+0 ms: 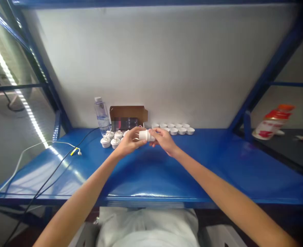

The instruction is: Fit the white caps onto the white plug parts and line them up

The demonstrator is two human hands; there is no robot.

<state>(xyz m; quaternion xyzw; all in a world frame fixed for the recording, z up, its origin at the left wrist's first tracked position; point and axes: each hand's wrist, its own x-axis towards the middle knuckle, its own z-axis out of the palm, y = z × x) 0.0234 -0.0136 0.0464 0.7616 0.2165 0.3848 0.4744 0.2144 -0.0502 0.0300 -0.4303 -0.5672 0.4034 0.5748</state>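
Both hands meet above the blue table [164, 175], with a white cylinder [143, 136] between them. The cylinder lies on its side, clear of the tabletop, its long axis running roughly level from left to right, across the person's view. One end points toward the left palm, the other toward the right; a raised collar circles it close to the right hand's fingers. Whether it is one piece or two fitted together cannot be told.

The left hand [127, 143] has its fingers clamped on the cylinder's left part, index finger above and thumb below; thin pale strands show at that end. The right hand [166, 141] pinches the right part, its fingers partly hiding that end.

Behind and beside the left hand stand white cups with small fittings on top [105, 141], upright. Beyond the right hand, plain white cups [190, 131] stand in rows. At the back, a clear bottle [102, 116] stands upright beside an open cardboard box [127, 111], with a dark device [131, 122] at the box's front.
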